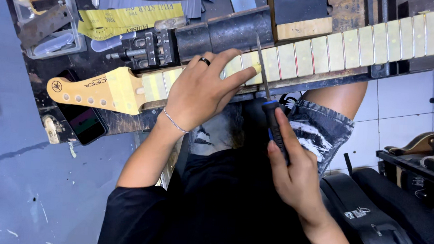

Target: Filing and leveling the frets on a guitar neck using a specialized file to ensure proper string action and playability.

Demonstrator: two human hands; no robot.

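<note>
A pale maple guitar neck [329,48] lies lengthwise across the dark workbench [101,61], its headstock [95,91] pointing left and its frets masked with yellowish tape. My left hand [204,89], with a dark ring and a thin bracelet, presses down on the fretboard near the nut end. My right hand [293,175] grips the black-and-blue handle of a narrow metal file [263,65], whose blade rests across a fret just right of my left fingers.
A bench vise [146,49] sits behind the neck. Yellow sandpaper sheets [133,16] and a clear plastic parts box [44,19] lie at the back left. A phone [81,120] rests below the headstock. A black guitar case [370,219] stands on the floor at right.
</note>
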